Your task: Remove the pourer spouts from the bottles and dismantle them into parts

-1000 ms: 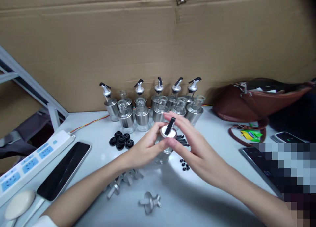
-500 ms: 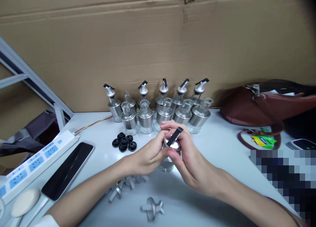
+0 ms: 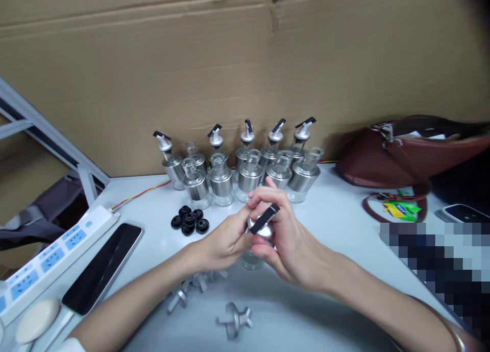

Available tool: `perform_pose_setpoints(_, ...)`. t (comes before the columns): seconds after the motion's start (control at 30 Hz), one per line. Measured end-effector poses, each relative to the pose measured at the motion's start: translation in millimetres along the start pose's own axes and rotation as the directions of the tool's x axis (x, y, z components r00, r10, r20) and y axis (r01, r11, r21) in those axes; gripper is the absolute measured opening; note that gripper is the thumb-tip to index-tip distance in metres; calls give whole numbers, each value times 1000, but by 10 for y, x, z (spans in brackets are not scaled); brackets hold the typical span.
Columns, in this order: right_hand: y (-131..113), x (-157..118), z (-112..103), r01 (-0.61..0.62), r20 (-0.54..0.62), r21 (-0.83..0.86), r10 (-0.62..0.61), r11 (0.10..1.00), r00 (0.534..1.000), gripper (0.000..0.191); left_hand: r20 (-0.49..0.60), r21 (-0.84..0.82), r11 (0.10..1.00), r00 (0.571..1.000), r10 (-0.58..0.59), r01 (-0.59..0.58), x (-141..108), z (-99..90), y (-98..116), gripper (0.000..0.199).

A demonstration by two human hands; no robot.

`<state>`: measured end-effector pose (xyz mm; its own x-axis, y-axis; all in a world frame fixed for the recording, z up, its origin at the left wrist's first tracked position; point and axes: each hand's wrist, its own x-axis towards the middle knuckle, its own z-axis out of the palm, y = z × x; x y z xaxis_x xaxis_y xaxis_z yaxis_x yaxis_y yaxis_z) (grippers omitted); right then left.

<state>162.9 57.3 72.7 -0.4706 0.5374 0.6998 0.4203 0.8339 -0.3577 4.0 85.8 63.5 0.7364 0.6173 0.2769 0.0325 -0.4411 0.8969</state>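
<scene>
Both my hands are around one glass bottle point(image 3: 250, 261) that stands on the table near the middle. My left hand point(image 3: 225, 239) grips its neck from the left, its fingertips partly hidden. On the bottle's top sits a silver pourer spout point(image 3: 265, 231) with a black flip lever. My right hand point(image 3: 293, 239) is closed around this spout, thumb in front and fingers behind. Just beyond stand glass bottles with steel sleeves point(image 3: 222, 182), several with spouts fitted in the back row, the front ones open-necked. Black rubber stoppers point(image 3: 189, 220) lie in a cluster left of my hands.
A loose silver spout part point(image 3: 234, 320) lies in front, with several more point(image 3: 179, 298) beside my left forearm. At left are a phone point(image 3: 102, 267), a power strip point(image 3: 49, 262) and a white oval object point(image 3: 37, 321). A brown bag point(image 3: 440, 155) sits at right; cardboard point(image 3: 191, 71) stands behind.
My view has shifted slightly, so most things appear a little further left. Both hands still hold the bottle and spout; the right fingers have shifted slightly around the spout.
</scene>
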Motion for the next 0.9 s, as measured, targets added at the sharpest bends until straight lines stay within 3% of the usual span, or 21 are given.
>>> perform_pose_setpoints(0.1, -87, 29, -75, -174, 55, 293, 165, 940, 985, 26, -15, -3, 999, 999, -41, 40, 13, 15, 30, 66)
perform_pose_setpoints(0.27, -159, 63, -114, -384, 123, 632, 402, 673, 907, 35, -2, -74, 995, 998, -68, 68, 16, 54, 49, 62)
perform_pose_setpoints(0.4, -148, 97, -110, -441, 173, 783, 528, 438, 832, 35, 7, -177, 976, 992, -127, 126, -15, 72, 30, 60)
perform_pose_setpoints(0.5, -145, 127, -107, -440, 163, 817, 584, 372, 796, 36, -6, -209, 971, 993, -118, 114, -14, 68, 13, 57)
perform_pose_setpoints(0.63, -171, 110, -76, -439, 98, 798, 630, 412, 770, 39, -18, -191, 977, 995, -95, 90, -1, 56, 54, 54)
perform_pose_setpoints(0.7, -206, 86, -67, -369, 9, 791, 594, 488, 804, 37, -16, -135, 987, 996, -86, 83, -6, 53, 121, 55)
perform_pose_setpoints(0.8, -281, 62, -93, -200, -123, 758, 437, 620, 891, 29, 15, -64, 998, 1000, -12, 13, -27, 53, 255, 56)
perform_pose_setpoints(0.9, -339, 51, -152, -119, -151, 692, 304, 712, 941, 25, 71, -37, 999, 997, 27, -25, -50, 58, 368, 53)
